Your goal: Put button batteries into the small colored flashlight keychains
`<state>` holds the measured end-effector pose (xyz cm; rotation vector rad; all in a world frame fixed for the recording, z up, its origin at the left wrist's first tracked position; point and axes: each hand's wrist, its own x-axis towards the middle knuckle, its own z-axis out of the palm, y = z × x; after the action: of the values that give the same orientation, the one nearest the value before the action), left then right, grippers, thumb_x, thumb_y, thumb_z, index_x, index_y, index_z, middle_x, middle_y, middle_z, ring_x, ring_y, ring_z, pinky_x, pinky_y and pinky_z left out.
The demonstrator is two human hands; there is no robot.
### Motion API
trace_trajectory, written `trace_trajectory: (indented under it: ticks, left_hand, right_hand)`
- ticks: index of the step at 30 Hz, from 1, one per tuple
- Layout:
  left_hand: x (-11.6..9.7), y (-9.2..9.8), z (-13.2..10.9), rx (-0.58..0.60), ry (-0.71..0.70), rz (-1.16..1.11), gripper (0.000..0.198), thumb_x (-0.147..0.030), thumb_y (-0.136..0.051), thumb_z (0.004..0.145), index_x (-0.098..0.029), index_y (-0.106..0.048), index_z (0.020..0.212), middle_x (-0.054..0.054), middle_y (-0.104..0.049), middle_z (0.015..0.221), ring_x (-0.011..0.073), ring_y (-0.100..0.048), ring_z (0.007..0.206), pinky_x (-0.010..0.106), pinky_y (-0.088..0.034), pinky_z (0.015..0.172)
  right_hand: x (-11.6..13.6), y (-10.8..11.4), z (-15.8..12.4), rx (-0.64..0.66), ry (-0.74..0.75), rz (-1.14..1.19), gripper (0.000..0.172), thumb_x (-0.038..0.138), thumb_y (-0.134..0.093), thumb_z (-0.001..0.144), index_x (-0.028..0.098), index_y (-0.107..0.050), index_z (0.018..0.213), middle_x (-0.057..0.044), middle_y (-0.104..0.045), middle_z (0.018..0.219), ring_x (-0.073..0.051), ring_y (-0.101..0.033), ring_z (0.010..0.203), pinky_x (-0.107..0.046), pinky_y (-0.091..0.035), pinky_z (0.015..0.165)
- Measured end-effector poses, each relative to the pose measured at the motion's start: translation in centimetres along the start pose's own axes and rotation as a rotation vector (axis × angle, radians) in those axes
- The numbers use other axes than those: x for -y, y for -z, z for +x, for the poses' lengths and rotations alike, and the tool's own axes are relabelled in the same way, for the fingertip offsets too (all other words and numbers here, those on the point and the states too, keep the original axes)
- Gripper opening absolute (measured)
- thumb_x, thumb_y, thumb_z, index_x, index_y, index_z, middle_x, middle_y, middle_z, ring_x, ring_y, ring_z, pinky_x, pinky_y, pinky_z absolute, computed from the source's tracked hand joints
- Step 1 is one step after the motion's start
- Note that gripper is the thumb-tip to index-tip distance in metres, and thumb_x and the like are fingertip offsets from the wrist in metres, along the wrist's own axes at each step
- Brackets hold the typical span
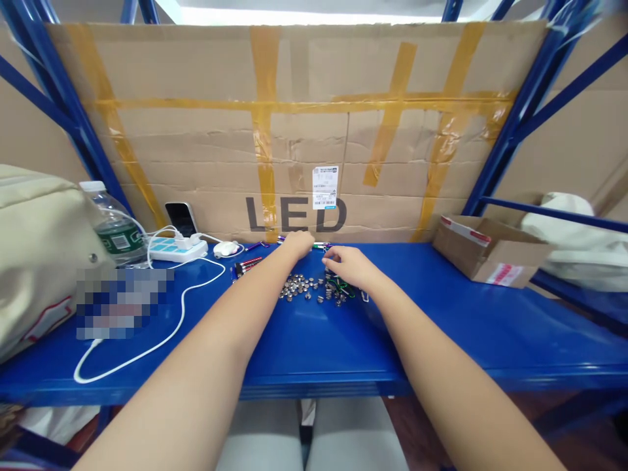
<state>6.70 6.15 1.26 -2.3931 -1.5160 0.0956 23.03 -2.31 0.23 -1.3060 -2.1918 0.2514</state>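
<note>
A blue tabletop [441, 320] lies beneath the fingers [331, 255]. Just beyond them stands a cardboard wall [206, 144], crossed by yellow-brown tape [265, 65] and bearing big dark "LED" lettering [292, 214] and a white label [325, 180]. Blue posts [530, 98] slant up well to either side of the fingers. High above them, bright white light [314, 14] tops the cardboard; below, reddish-brown floor [413, 425] shows.

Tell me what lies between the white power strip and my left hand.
In the head view, white cable, a small white object, then slim purple pieces lie between the power strip and your left hand.
</note>
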Motion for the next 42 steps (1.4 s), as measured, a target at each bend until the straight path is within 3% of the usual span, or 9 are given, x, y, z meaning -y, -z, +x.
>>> trace_trajectory:
  ticks: [8, 14, 18, 20, 23, 25, 28, 35, 42]
  left_hand:
    - [1.6, -0.2, -1.7, 0.071, 0.001, 0.021, 0.032, -0.009, -0.055, 0.08, -0.016, -0.066, 0.109, 0.014, -0.065, 0.113, 0.0262, -0.061, 0.103, 0.034, -0.048, 0.086]
    - [1.5, -0.6, -1.6, -0.043, -0.011, -0.03, 0.022, -0.006, -0.054, 0.08, -0.011, -0.07, 0.093, 0.016, -0.068, 0.1, 0.0249, -0.063, 0.099, 0.032, -0.047, 0.087]
    - [1.9, 0.4, -2.7, -0.155, -0.062, -0.144, 0.024, -0.018, -0.053, 0.087, -0.015, -0.065, 0.107, 0.011, -0.066, 0.109, 0.0211, -0.061, 0.103, 0.03, -0.047, 0.089]
    - [1.8, 1.2, -4.1, -0.232, -0.077, -0.339, 0.031, -0.02, -0.048, 0.091, -0.016, -0.056, 0.121, 0.009, -0.065, 0.113, 0.0175, -0.062, 0.103, 0.028, -0.048, 0.089]
    - [1.2, 2.1, -7.2, -0.275, -0.132, -0.917, 0.042, -0.016, -0.054, 0.087, -0.013, -0.047, 0.128, 0.011, -0.065, 0.113, 0.0158, -0.063, 0.1, 0.028, -0.05, 0.088]
    - [0.7, 2.3, -9.4, -0.23, -0.176, -1.184, 0.045, -0.013, -0.057, 0.084, -0.013, -0.047, 0.127, 0.011, -0.066, 0.112, 0.0161, -0.063, 0.102, 0.03, -0.05, 0.09]
    - [0.0, 2.1, -12.3, -0.212, -0.144, -1.356, 0.045, -0.014, -0.059, 0.083, -0.014, -0.048, 0.126, 0.011, -0.067, 0.11, 0.0171, -0.063, 0.102, 0.033, -0.051, 0.091]
    - [0.2, 1.8, -14.7, -0.328, 0.045, -1.351, 0.047, -0.017, -0.065, 0.078, -0.016, -0.051, 0.123, 0.013, -0.061, 0.121, 0.0173, -0.066, 0.092, 0.035, -0.054, 0.084]
    - [0.4, 1.9, -14.8, -0.329, 0.065, -1.296, 0.04, -0.017, -0.063, 0.079, -0.014, -0.055, 0.118, 0.011, -0.064, 0.116, 0.0155, -0.066, 0.088, 0.033, -0.054, 0.082]
  right_hand:
    - [0.9, -0.6, 0.0, 0.014, 0.024, 0.011, 0.017, 0.026, -0.054, 0.083, 0.018, -0.068, 0.089, -0.005, -0.07, 0.087, -0.018, -0.062, 0.079, -0.026, -0.043, 0.069]
    - [0.9, -0.6, -0.2, 0.058, 0.007, 0.035, 0.016, 0.026, -0.055, 0.084, 0.018, -0.067, 0.09, -0.005, -0.07, 0.087, -0.017, -0.062, 0.079, -0.026, -0.044, 0.069]
    - [0.7, -0.7, -0.2, 0.076, -0.008, 0.065, 0.02, 0.026, -0.054, 0.084, 0.016, -0.065, 0.098, -0.006, -0.069, 0.086, -0.018, -0.062, 0.078, -0.028, -0.044, 0.07]
    - [1.0, -0.8, -0.3, 0.041, 0.009, 0.095, 0.033, 0.027, -0.056, 0.084, 0.014, -0.059, 0.114, -0.009, -0.068, 0.092, -0.019, -0.062, 0.081, -0.03, -0.045, 0.071]
    - [1.8, -1.1, -0.3, -0.05, 0.161, 0.162, 0.052, 0.026, -0.057, 0.083, 0.014, -0.045, 0.131, -0.013, -0.062, 0.114, -0.021, -0.06, 0.093, -0.032, -0.045, 0.076]
    - [2.5, -1.3, -0.4, -0.071, 0.266, 0.186, 0.043, 0.024, -0.054, 0.085, 0.015, -0.049, 0.126, -0.013, -0.06, 0.119, -0.021, -0.059, 0.097, -0.032, -0.044, 0.079]
    - [3.2, -1.6, -0.4, -0.016, 0.301, 0.148, 0.022, 0.02, -0.05, 0.087, 0.016, -0.059, 0.106, -0.01, -0.065, 0.111, -0.02, -0.06, 0.095, -0.032, -0.044, 0.08]
    - [3.3, -2.1, -0.5, 0.059, 0.289, 0.058, 0.022, 0.024, -0.048, 0.092, 0.018, -0.061, 0.108, -0.009, -0.067, 0.112, -0.021, -0.061, 0.102, -0.032, -0.044, 0.086]
    - [4.0, -1.7, -0.9, -0.029, 0.276, -0.11, 0.022, 0.023, -0.05, 0.09, 0.021, -0.063, 0.108, -0.008, -0.066, 0.113, -0.021, -0.06, 0.103, -0.032, -0.044, 0.087]
